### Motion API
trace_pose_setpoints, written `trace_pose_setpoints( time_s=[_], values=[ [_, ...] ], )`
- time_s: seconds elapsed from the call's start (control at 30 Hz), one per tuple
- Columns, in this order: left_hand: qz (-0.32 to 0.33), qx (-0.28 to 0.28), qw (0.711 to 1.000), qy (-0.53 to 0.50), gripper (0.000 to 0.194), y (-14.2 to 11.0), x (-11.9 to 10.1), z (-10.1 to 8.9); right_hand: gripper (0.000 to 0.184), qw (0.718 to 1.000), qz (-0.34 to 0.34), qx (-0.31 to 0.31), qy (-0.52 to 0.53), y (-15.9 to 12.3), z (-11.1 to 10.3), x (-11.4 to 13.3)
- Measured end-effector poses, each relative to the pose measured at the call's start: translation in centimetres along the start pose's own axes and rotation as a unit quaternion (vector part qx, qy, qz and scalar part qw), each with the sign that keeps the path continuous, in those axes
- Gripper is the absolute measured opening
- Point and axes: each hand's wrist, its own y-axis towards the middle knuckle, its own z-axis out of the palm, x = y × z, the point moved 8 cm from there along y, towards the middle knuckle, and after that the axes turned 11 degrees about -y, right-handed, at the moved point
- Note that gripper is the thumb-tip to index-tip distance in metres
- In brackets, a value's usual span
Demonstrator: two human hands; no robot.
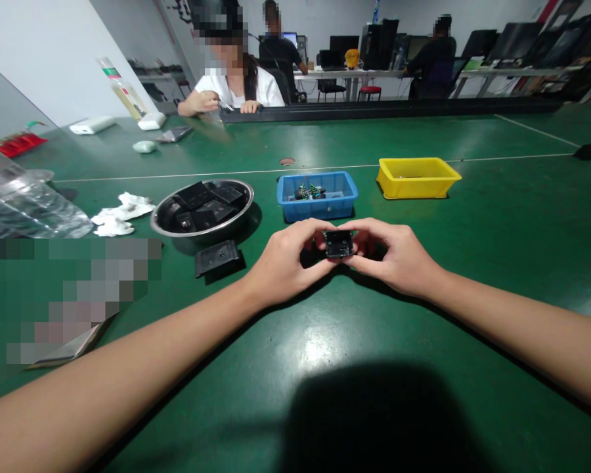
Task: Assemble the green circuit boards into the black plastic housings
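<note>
Between my two hands is a small black plastic case [339,244], its hollow side facing me. My left hand [288,259] pinches its left side with thumb and fingers. On the opposite side, my right hand [396,256] grips it the same way. Just beyond my hands stands a blue bin [318,209] with small green and black electronic parts inside. A black plastic cover [219,259] lies on the table left of my left hand. Behind that, a round metal bowl [201,233] holds several similar black pieces.
A yellow bin [414,190] stands right of the blue one. Crumpled white tissue [123,213] and a clear plastic container [34,203] are at the left on the green table [285,394]. Across it, a person [236,85] in white holds a thin tool.
</note>
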Motion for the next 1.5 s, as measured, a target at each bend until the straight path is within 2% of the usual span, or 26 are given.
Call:
trace_pose_setpoints(
  time_s=[0.1, 1.5],
  values=[
    [-0.013, 0.020, 0.999, -0.023, 0.029, 0.06, 0.23, 0.31, 0.034, 1.000, 0.002, 0.009, 0.000, 0.01, 0.06, 0.00],
    [-0.008, 0.025, 0.999, -0.040, 0.025, -0.07, 0.13, 0.46, 0.034, 1.000, -0.024, 0.008, -0.014, -0.15, 0.11, 0.36]
  ],
)
